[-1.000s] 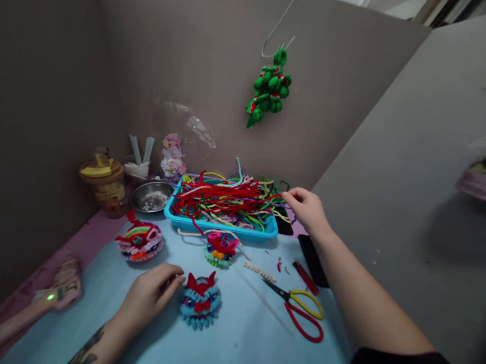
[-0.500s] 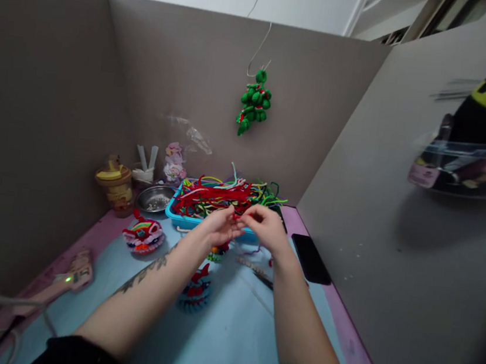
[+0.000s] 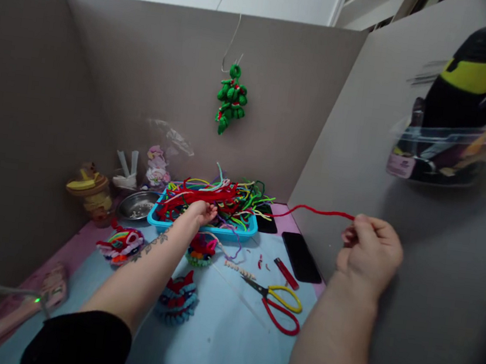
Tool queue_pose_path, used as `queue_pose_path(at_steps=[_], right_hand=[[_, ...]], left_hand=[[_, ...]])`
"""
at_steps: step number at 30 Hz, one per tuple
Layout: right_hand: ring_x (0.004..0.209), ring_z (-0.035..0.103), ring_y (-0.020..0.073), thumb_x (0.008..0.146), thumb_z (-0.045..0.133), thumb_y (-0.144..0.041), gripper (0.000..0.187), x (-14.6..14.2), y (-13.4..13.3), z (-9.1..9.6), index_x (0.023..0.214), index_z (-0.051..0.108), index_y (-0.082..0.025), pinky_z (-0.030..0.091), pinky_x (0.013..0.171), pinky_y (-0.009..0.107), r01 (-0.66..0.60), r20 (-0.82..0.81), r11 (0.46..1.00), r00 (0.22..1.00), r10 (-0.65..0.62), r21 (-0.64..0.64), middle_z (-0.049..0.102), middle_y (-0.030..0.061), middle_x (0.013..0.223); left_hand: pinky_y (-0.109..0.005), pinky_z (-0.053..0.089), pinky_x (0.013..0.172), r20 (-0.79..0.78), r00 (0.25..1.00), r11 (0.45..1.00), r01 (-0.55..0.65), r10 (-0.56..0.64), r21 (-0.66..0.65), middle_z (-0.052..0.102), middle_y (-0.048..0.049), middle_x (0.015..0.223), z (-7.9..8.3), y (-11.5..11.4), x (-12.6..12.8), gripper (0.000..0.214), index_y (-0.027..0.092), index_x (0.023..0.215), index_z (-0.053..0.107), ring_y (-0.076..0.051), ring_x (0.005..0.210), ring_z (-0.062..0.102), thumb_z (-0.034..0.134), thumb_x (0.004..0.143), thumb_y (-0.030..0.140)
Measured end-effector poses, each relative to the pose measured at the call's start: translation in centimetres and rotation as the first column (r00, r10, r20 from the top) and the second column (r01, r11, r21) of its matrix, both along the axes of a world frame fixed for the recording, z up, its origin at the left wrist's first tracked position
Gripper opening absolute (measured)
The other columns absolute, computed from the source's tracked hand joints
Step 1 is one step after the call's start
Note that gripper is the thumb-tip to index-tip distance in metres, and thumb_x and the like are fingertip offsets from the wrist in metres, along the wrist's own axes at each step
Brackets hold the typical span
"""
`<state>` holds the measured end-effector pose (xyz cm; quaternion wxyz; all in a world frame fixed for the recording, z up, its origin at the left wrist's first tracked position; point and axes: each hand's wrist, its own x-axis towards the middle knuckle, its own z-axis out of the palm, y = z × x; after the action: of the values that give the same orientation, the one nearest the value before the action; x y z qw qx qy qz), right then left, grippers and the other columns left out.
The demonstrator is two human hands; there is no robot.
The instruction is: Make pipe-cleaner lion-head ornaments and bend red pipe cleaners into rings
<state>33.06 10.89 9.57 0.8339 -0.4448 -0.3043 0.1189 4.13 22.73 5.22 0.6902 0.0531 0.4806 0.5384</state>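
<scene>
My right hand [image 3: 371,251] is closed on one end of a red chenille stem [image 3: 321,212], out to the right by the grey wall. The stem runs left in a slight wave to the blue tray [image 3: 223,234]. Over the tray's front edge, my left hand [image 3: 204,212] is loosely open, with fingers a little curled and nothing seen in them. Tangled chenille stems [image 3: 219,192], many of them red, fill the tray around it. Below that hand lie a small multicoloured fuzzy piece [image 3: 200,253] and a blue and red one [image 3: 179,299].
Scissors [image 3: 271,295] lie open-handled near a red cutter-like tool [image 3: 286,273] and a black phone [image 3: 301,257]. At left are a lion-like fuzzy piece [image 3: 122,244], a metal bowl [image 3: 138,206], a brown cup [image 3: 92,196] and a pink glue gun [image 3: 14,316]. A green ornament [image 3: 232,99] hangs behind.
My hands were together in front of the tray. The right has swung far right, drawing out the red stem; the left has stayed by the tray. The view has shifted right.
</scene>
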Motion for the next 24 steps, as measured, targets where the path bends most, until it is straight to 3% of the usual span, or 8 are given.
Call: queue_pose_path(at_steps=[7,9,12,14,16,19,21,24], right_hand=[[0.054,0.048,0.0105,0.073,0.066,-0.024,0.009,-4.3,-0.7,0.8,0.069,0.059,-0.020,0.038,0.052,0.024,-0.156,0.341,0.986,0.931,0.131,0.049,0.053,-0.0032,0.061],[0.064,0.054,0.0131,0.078,0.064,-0.023,0.010,-7.1,-1.8,1.3,0.069,0.061,-0.021,0.042,0.059,0.026,-0.390,0.626,0.913,0.684,0.373,-0.118,0.058,-0.0005,0.067],[0.068,0.057,0.0124,0.083,0.061,-0.021,0.012,-10.9,-3.6,2.0,0.071,0.063,-0.021,0.045,0.067,0.026,-0.624,0.771,0.622,0.049,0.635,-0.473,0.063,-0.0004,0.072],[0.073,0.059,0.0123,0.084,0.060,-0.022,0.007,-11.9,-3.7,1.9,0.079,0.064,-0.021,0.046,0.071,0.025,-0.646,0.737,0.520,-0.100,0.668,-0.559,0.066,-0.0004,0.078],[0.078,0.062,0.0135,0.083,0.061,-0.026,0.013,-10.9,-2.3,1.2,0.095,0.064,-0.022,0.047,0.073,0.026,-0.585,0.686,0.536,-0.048,0.726,-0.608,0.068,0.0007,0.087],[0.088,0.063,0.0168,0.087,0.051,-0.027,0.023,-6.7,2.4,-1.7,0.107,0.061,-0.020,0.048,0.078,0.028,-0.150,0.594,0.692,0.407,0.694,-0.706,0.068,0.0056,0.099],[0.096,0.062,0.0209,0.084,0.052,-0.022,0.031,-4.1,6.2,-4.5,0.114,0.057,-0.015,0.047,0.083,0.032,0.137,0.525,0.557,0.571,0.631,-0.819,0.066,0.0122,0.107],[0.106,0.059,0.0295,0.075,0.064,-0.027,0.053,-2.7,10.6,-9.1,0.122,0.050,-0.006,0.045,0.089,0.037,0.244,0.493,0.443,0.602,0.628,-0.863,0.061,0.0214,0.116]], left_hand=[[-0.031,0.052,0.074,-0.011,0.992,0.989,0.124,-0.123,0.085,0.062,-0.0155,0.105,3.7,-8.1,-0.3,0.022,0.008,0.107,0.058,-0.020,0.092,0.063,0.048,0.092,0.019],[-0.036,0.053,0.072,0.061,0.947,0.934,0.299,-0.316,0.195,0.063,-0.0192,0.100,4.7,-11.1,-0.4,0.033,0.005,0.103,0.059,-0.026,0.093,0.063,0.045,0.093,0.034],[-0.032,0.053,0.068,0.122,0.952,0.909,0.224,-0.281,0.351,0.063,-0.0108,0.082,5.4,-13.7,-1.4,0.032,0.009,0.098,0.058,-0.019,0.077,0.064,0.036,0.096,0.032],[-0.025,0.051,0.061,0.184,0.970,0.913,0.076,-0.161,0.400,0.052,0.0009,0.060,5.4,-14.3,-2.7,0.027,0.012,0.088,0.056,-0.009,0.054,0.055,0.031,0.097,0.017],[-0.019,0.045,0.052,0.264,0.960,0.896,-0.030,-0.099,0.443,0.042,0.0056,0.052,5.5,-14.3,-4.4,0.030,0.014,0.079,0.052,-0.006,0.043,0.045,0.028,0.097,0.012],[-0.017,0.040,0.045,0.332,0.943,0.855,-0.147,-0.031,0.497,0.039,0.0059,0.051,6.1,-14.3,-7.2,0.032,0.014,0.076,0.049,-0.005,0.041,0.042,0.024,0.097,0.013],[-0.017,0.040,0.046,0.358,0.934,0.815,-0.207,-0.001,0.542,0.040,0.0058,0.051,6.7,-14.5,-8.6,0.033,0.014,0.077,0.048,-0.005,0.041,0.042,0.022,0.097,0.013],[-0.018,0.040,0.047,0.374,0.927,0.771,-0.234,-0.006,0.592,0.043,0.0051,0.053,7.4,-14.7,-9.7,0.033,0.014,0.080,0.049,-0.006,0.043,0.043,0.021,0.097,0.014]])
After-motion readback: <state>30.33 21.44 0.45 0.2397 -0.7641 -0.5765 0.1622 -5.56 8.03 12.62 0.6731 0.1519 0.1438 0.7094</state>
